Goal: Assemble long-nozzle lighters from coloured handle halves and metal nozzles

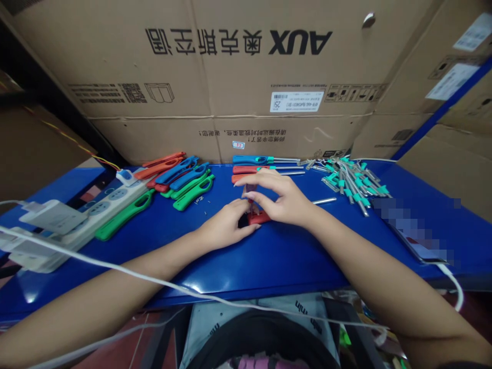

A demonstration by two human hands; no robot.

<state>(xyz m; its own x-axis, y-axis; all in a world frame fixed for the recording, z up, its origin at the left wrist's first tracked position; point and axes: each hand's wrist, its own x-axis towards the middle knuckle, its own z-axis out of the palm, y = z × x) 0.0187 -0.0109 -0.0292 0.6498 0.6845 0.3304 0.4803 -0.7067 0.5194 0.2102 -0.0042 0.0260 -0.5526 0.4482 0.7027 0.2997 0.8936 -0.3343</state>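
My left hand (226, 224) is closed on a red long-reach lighter (260, 218) lying on the blue table. The lighter's metal tube (325, 201) sticks out to the right, beyond my right hand (287, 199). That hand is closed around a small upright screwdriver (251, 192), its dark reddish handle partly covered by fingers. Its tip is over the lighter's body; the contact point is hidden. Behind my hands lie a blue lighter (251, 160) and red lighters (246, 169), with metal tubes pointing right. Tiny screws (199, 200) are scattered left of my hands.
Red, blue and green handle shells (194, 192) are piled at left, beside a white power strip (111, 200) with chargers. Metal tubes with teal parts (348, 187) form a heap at right, near a phone (415, 236). Cardboard (230, 102) walls the back. A white cable (154, 282) crosses in front.
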